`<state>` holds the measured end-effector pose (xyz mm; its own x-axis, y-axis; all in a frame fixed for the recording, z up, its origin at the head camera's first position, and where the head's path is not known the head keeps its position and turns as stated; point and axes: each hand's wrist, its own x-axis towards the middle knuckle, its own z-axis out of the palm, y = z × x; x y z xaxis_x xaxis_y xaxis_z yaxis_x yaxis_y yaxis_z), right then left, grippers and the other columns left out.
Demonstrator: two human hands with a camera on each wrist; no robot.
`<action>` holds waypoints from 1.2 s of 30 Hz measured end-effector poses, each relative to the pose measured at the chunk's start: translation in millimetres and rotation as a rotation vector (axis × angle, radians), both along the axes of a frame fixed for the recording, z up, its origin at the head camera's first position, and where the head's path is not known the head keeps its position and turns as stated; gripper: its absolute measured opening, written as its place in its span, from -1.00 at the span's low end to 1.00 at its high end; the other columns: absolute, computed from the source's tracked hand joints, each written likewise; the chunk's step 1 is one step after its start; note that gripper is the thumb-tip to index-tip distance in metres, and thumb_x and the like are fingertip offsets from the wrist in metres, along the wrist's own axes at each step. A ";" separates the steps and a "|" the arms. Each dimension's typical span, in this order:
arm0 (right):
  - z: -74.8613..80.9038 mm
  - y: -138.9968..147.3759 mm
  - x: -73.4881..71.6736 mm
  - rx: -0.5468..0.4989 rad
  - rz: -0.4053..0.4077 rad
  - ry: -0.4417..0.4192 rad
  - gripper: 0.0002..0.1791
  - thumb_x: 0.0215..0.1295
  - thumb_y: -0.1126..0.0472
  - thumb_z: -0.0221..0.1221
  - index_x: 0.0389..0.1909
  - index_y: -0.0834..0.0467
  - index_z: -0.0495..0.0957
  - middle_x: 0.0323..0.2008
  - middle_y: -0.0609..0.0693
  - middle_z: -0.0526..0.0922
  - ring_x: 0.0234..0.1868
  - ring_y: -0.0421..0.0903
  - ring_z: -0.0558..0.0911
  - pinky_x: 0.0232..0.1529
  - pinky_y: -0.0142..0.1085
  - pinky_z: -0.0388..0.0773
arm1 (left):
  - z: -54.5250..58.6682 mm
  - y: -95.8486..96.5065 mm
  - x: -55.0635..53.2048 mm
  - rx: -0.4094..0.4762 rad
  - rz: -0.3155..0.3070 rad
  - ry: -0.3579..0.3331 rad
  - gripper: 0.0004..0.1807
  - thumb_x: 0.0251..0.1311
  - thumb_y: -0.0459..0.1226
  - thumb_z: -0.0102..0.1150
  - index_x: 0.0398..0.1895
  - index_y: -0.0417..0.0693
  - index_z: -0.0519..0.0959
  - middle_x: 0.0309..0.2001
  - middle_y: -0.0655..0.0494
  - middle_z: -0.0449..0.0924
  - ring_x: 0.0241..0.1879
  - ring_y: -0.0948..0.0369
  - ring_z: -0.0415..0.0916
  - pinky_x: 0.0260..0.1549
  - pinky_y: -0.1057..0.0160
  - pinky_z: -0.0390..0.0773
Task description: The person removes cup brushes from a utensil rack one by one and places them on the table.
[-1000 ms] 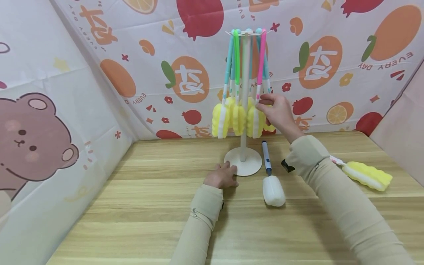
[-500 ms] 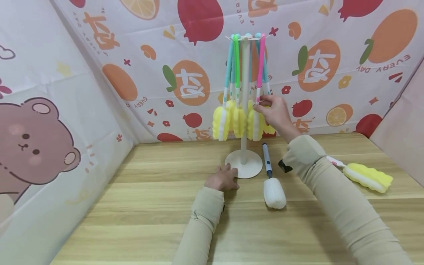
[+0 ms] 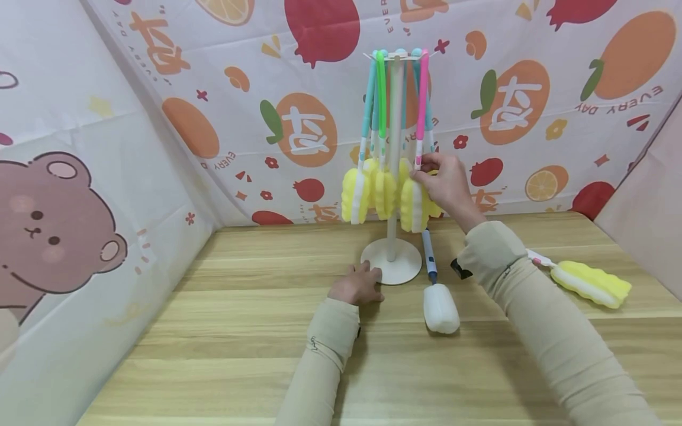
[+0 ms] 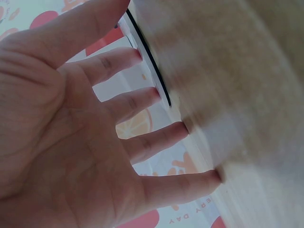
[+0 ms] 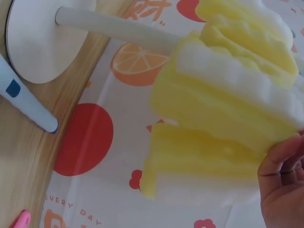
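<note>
In the head view, a white stand with a round base carries several hanging sponge brushes with yellow-and-white heads. My right hand pinches the pink-handled bottle brush low on its handle, just above its sponge; the brush's top is at the rack's hooks. Close up in the right wrist view, my curled fingers are at the end of a yellow-and-white sponge. My left hand is spread, fingertips at the near left edge of the base. Its fingers look straight in the left wrist view.
A white-headed bottle brush lies on the wooden table, right of the stand's base. Farther right lies another yellow-and-white sponge brush. Green- and blue-handled brushes hang close beside the pink one. A patterned cloth stands behind.
The pink-handled brush has shifted slightly right and its sponge sits a little lower, with my right hand still pinching it. My left hand has stayed at the base.
</note>
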<state>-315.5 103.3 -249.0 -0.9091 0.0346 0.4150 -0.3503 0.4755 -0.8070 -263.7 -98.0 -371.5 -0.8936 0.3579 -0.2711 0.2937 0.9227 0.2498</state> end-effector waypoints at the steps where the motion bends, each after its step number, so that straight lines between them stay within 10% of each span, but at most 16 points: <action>1: -0.7 0.2 0.5 0.004 -0.001 0.008 -0.66 0.41 0.34 0.22 0.12 0.42 0.57 -0.11 0.28 0.63 -0.15 0.08 0.54 -0.37 -0.47 0.44 | -0.5 0.0 -0.4 0.001 -0.002 0.003 -0.61 0.31 -0.12 0.34 0.12 -0.02 0.53 0.34 -0.11 0.30 0.23 -0.16 0.25 0.02 -0.17 0.51; 36: -2.5 3.8 10.6 0.029 -0.003 0.065 -0.68 0.38 0.39 0.23 0.09 0.46 0.58 -0.17 0.29 0.64 -0.17 0.09 0.56 -0.27 -0.41 0.47 | -3.0 0.3 -0.1 0.012 -0.006 0.017 -0.65 0.29 -0.14 0.35 0.07 -0.02 0.54 0.39 -0.13 0.28 0.16 -0.14 0.26 -0.05 -0.15 0.53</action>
